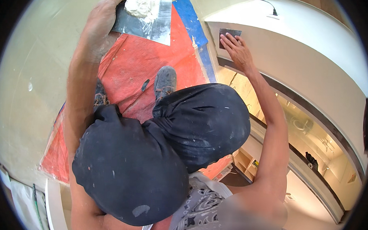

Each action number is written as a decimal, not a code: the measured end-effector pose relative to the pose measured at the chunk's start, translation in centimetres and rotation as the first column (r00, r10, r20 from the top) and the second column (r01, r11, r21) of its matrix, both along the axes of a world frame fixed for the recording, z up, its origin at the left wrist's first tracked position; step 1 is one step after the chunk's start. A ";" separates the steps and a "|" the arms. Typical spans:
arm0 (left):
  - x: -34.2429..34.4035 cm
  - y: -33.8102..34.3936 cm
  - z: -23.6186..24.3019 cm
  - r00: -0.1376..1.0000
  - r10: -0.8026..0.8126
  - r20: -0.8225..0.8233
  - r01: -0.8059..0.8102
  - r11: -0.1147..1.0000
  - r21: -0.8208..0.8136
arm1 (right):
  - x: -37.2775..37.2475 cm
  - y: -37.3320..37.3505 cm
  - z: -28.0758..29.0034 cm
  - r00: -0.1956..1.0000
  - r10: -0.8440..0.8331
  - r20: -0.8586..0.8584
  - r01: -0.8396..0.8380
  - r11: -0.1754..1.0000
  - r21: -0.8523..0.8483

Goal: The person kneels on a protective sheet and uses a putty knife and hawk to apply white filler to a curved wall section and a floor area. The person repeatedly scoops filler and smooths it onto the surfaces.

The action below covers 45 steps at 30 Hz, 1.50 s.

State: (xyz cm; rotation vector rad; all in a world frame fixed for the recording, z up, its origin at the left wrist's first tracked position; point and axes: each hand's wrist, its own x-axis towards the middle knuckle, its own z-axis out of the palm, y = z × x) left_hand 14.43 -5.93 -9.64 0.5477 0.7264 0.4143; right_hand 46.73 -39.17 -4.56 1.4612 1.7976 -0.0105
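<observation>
Past dark knees [129,166], lower centre, the left hand [101,19] grips a board [148,30] with white paste [140,6], upper left. A red sheet [153,57] covers floor [36,61]. Upper right, the right hand's [239,52] straight fingers lie on a dark blade [222,34] against pale wall [283,53], grip unclear.

Floor's [30,49] kinda greenish-beige, with a creased red sheet [147,53] over it and a blue strip [192,20] along one edge. Two scuffed dark shoes [166,78] are planted on the red, small dark scrap [145,85] between them.
</observation>
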 end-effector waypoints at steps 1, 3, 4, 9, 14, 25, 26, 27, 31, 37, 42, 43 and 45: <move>0.0 0.1 0.0 1.000 0.008 0.011 -0.008 1.000 -0.003 | 0.3 0.7 -0.2 1.000 0.027 0.014 -0.027 1.000 0.010; 0.0 0.2 0.2 0.999 0.025 0.034 -0.025 1.000 -0.010 | 1.8 1.2 -1.4 0.998 0.053 0.022 -0.053 0.998 0.037; -0.1 0.3 0.6 0.999 0.035 -0.006 -0.035 0.999 -0.001 | 2.4 1.2 -1.9 0.998 0.061 0.023 -0.062 0.997 0.050; -0.8 0.9 1.2 0.998 0.026 -0.064 -0.025 0.999 0.021 | 3.8 1.8 -1.9 0.991 0.095 0.095 -0.096 0.995 0.010; -0.9 0.7 0.6 0.998 0.060 0.005 -0.060 0.998 0.020 | 4.6 1.4 -1.4 0.989 0.104 0.106 -0.102 0.995 -0.021; 0.0 0.7 0.3 1.000 0.021 -0.016 -0.021 1.000 -0.009 | 1.5 -0.8 -0.7 1.000 0.009 -0.023 -0.010 0.998 -0.064; 0.2 0.6 0.1 1.000 0.014 0.003 -0.014 1.000 -0.011 | 1.4 -0.6 -1.0 0.999 0.023 -0.026 -0.024 0.998 -0.054; 0.2 0.6 0.0 1.000 0.009 0.022 -0.008 1.000 -0.013 | 1.4 -0.4 -1.4 0.999 0.028 -0.030 -0.030 0.999 -0.046; -0.1 0.5 0.1 0.999 0.042 0.002 -0.042 0.999 -0.011 | 1.9 0.7 -3.0 0.998 0.062 -0.002 -0.062 0.998 -0.025; -0.7 0.9 1.4 0.998 0.059 -0.037 -0.059 0.998 0.000 | 3.3 1.6 -5.6 0.995 0.092 0.029 -0.092 0.996 0.006; -1.0 0.9 0.9 0.999 0.007 -0.044 -0.007 1.000 0.012 | 4.0 1.9 -5.7 0.989 0.112 0.101 -0.112 0.994 -0.009; -1.0 0.9 0.9 0.998 0.017 -0.056 -0.016 1.000 0.014 | 3.9 1.7 -5.6 0.990 0.104 0.100 -0.104 0.995 -0.005; -0.9 0.8 1.0 0.997 0.036 -0.075 -0.035 0.999 0.019 | 3.9 0.8 -5.4 0.991 0.088 0.101 -0.089 0.996 0.002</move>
